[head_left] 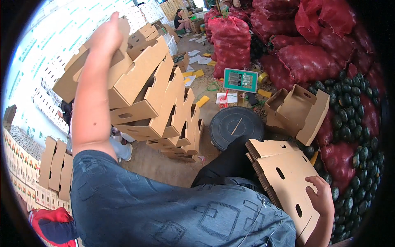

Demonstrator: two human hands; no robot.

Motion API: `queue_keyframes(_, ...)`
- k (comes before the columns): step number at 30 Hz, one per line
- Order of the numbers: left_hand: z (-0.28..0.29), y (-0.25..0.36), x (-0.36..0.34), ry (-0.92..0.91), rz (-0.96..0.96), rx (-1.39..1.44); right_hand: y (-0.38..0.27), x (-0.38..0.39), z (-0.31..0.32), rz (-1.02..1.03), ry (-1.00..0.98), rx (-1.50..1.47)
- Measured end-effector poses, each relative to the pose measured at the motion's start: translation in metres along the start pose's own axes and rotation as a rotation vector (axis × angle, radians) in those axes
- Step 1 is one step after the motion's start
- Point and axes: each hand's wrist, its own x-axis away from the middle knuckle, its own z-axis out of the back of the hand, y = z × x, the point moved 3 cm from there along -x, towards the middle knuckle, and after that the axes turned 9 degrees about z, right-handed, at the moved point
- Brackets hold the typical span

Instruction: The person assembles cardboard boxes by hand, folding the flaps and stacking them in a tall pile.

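Observation:
My left hand [106, 35] is raised at upper left, gripping the top cardboard box [74, 72] on a tall, uneven stack of folded open boxes [135, 96] with oval handle holes. My outstretched arm hides part of that box. At lower right, my right hand [319, 191] is open, fingers curled apart, beside a pile of flat cardboard blanks [279, 168] leaning by my body. An open cardboard box [296, 113] lies tilted beyond that pile.
A round black platform [236, 133] with a green scale display [240, 80] stands ahead. Red mesh sacks [230, 45] and dark green produce [345, 115] fill the right. A seated person [180, 22] is farther back; another person's leg [121, 150] shows behind the boxes. Paper litters the floor.

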Motion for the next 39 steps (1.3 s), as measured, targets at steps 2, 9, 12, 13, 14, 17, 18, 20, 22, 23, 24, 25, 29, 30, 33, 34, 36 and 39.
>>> queue_keyframes(2,-0.009,0.024,-0.005,-0.069,-0.04,-0.033,0.002,0.003,-0.002,-0.031,-0.008,-0.015)
queue_keyframes(9,-0.018,0.062,-0.008,-0.177,-0.095,-0.041,-0.002,0.005,-0.011,-0.063,-0.082,-0.015)
queue_keyframes(12,-0.016,0.053,0.001,-0.141,-0.094,-0.004,-0.002,0.003,-0.013,-0.078,-0.102,-0.009)
queue_keyframes(13,-0.015,0.049,0.005,-0.116,-0.104,0.021,-0.001,0.002,-0.013,-0.079,-0.104,-0.011)
queue_keyframes(14,-0.016,0.045,0.009,-0.128,-0.081,0.029,0.001,0.001,-0.014,-0.104,-0.116,-0.011)
queue_keyframes(17,-0.019,0.035,0.023,-0.123,-0.069,0.07,0.004,0.0,-0.016,-0.055,-0.105,0.035)
queue_keyframes(18,-0.02,0.032,0.026,-0.108,-0.075,0.078,0.005,0.0,-0.017,-0.052,-0.11,0.023)
queue_keyframes(20,-0.021,0.027,0.031,-0.109,-0.055,0.104,0.008,0.001,-0.02,-0.079,-0.141,-0.011)
queue_keyframes(22,-0.019,0.021,0.033,-0.14,-0.006,0.141,0.009,0.0,-0.023,-0.071,-0.156,-0.008)
queue_keyframes(23,-0.012,0.021,0.036,-0.006,-0.06,0.102,0.01,0.0,-0.023,-0.094,-0.165,-0.004)
queue_keyframes(24,-0.004,0.022,0.04,0.127,-0.114,0.063,0.01,0.0,-0.023,-0.088,-0.176,-0.019)
queue_keyframes(25,0.001,0.024,0.05,0.194,-0.148,0.014,0.012,0.001,-0.023,-0.107,-0.192,-0.029)
queue_keyframes(29,0.017,0.058,0.121,0.298,-0.467,0.722,0.016,0.021,-0.014,-0.182,-0.376,0.105)
queue_keyframes(30,0.007,0.079,0.153,0.062,-0.519,0.939,0.019,0.031,-0.01,-0.245,-0.499,0.097)
queue_keyframes(33,-0.03,0.17,0.252,-0.723,-1.086,1.13,0.02,0.081,0.002,-0.261,-0.551,0.227)
queue_keyframes(34,-0.041,0.203,0.281,-0.822,-1.22,1.091,0.022,0.103,0.006,-0.364,-0.492,0.207)
queue_keyframes(36,-0.063,0.258,0.32,-1.072,-1.273,0.994,0.027,0.145,0.009,-0.672,-0.508,0.224)
queue_keyframes(39,-0.086,0.325,0.343,-1.307,-1.476,0.675,0.018,0.179,0.01,-0.721,-0.306,0.254)
